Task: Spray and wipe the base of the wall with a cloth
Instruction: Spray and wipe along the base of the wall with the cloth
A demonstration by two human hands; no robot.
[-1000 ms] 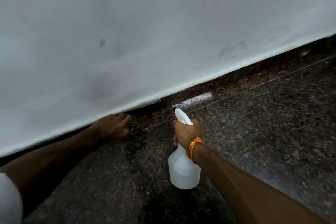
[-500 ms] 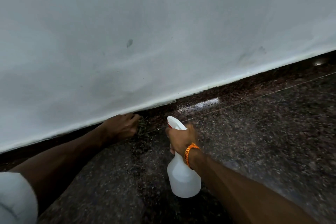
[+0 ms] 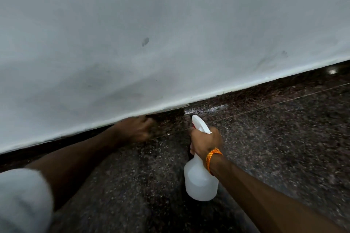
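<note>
Down at the wall's base [image 3: 265,91], the left hand [image 3: 136,128] presses in, blurred, its grip impossible to tell. Just right, the right hand [image 3: 205,141] wraps its grip round the spray bottle [image 3: 200,181], nozzle facing the far wall.

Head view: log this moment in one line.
left hand at wall base, blurred, cloth unclear | right hand grips spray bottle, nozzle toward wall base

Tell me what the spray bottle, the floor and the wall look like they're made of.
Spray bottle: translucent white plastic, matte; its body looks milky.
Floor: polished speckled stone, probably granite; dark flecked grain with glossy reflections.
Wall: likely painted plaster, flat pale grey-white, with smudges.
</note>
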